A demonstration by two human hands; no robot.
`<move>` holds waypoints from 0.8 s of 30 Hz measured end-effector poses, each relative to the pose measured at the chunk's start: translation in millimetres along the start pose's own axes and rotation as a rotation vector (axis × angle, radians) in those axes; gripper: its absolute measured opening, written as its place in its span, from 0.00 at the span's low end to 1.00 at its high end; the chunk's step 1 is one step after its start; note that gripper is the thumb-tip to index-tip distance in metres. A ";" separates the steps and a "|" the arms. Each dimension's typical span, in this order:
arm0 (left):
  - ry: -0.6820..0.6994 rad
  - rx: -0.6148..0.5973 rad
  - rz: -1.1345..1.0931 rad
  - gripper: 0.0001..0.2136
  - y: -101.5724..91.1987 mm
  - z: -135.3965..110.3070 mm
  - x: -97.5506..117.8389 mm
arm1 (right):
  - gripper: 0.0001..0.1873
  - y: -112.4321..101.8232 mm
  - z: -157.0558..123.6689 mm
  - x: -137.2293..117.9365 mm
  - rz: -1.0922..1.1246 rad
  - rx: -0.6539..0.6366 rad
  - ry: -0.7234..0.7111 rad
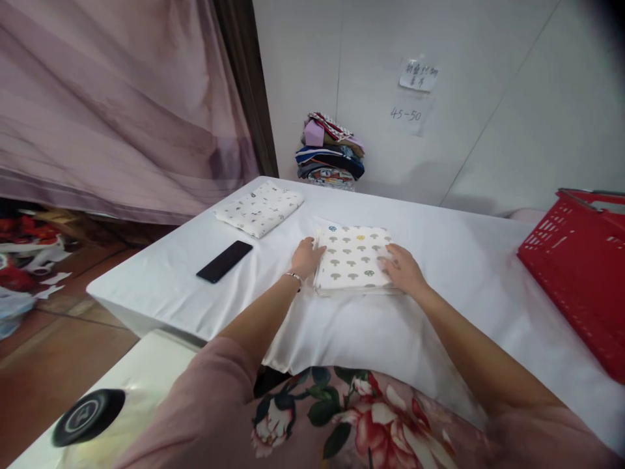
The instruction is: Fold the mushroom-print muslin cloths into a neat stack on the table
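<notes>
A folded white cloth (352, 262) printed with grey mushrooms and a few coloured ones lies in front of me on the white-covered table (469, 286). At its left edge, my left hand (306, 258) grips the side with the thumb over the top. My right hand (403, 267) holds the opposite edge, its fingers and thumb on the fabric. The undersides of both grips are hidden. Farther left rests a second folded white cloth (261, 207) with a small dark print, apart from both hands.
A black phone (224, 261) lies left of my left hand. On the right stands a red plastic basket (581, 267). Behind the table is a stack of folded fabrics (330, 151). A round black lid (88, 417) shows at lower left, and a pink curtain (122, 98) hangs beyond.
</notes>
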State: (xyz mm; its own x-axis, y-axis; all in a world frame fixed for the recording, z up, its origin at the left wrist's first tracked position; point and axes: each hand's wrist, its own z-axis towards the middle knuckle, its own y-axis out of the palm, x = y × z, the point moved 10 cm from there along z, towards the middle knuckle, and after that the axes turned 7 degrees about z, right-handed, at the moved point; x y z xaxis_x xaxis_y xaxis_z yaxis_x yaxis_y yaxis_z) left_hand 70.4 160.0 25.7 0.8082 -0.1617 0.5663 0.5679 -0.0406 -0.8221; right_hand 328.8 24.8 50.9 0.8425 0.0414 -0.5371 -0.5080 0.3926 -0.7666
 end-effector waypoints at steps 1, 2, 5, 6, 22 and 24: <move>0.111 0.058 0.002 0.21 -7.7 -7.5 8.1 | 0.25 4.8 -12.1 -14.9 -0.008 -0.039 -0.092; 0.249 0.095 0.006 0.19 -12.9 -17.5 17.9 | 0.24 13.1 -24.1 -27.8 -0.032 -0.113 -0.172; 0.627 0.045 0.007 0.13 -9.7 -53.6 38.0 | 0.26 32.9 -50.5 -46.5 -0.129 -0.306 -0.281; 0.682 0.011 -0.007 0.12 -6.8 -62.4 37.5 | 0.26 33.9 -54.1 -47.9 -0.142 -0.330 -0.284; 0.379 0.072 -0.060 0.10 -16.7 -87.6 8.0 | 0.45 7.9 -25.2 71.8 0.421 -0.129 0.664; 0.374 0.038 -0.077 0.10 -14.6 -91.2 9.3 | 0.44 5.1 -24.1 63.2 0.399 -0.159 0.622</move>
State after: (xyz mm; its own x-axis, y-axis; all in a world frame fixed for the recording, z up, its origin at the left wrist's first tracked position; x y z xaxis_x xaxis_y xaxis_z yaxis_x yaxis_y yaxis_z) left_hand 55.3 69.2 37.6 0.6541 -0.5085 0.5600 0.6360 -0.0311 -0.7711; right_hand 375.1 7.3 4.6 0.3564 -0.3919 -0.8482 -0.8129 0.3175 -0.4883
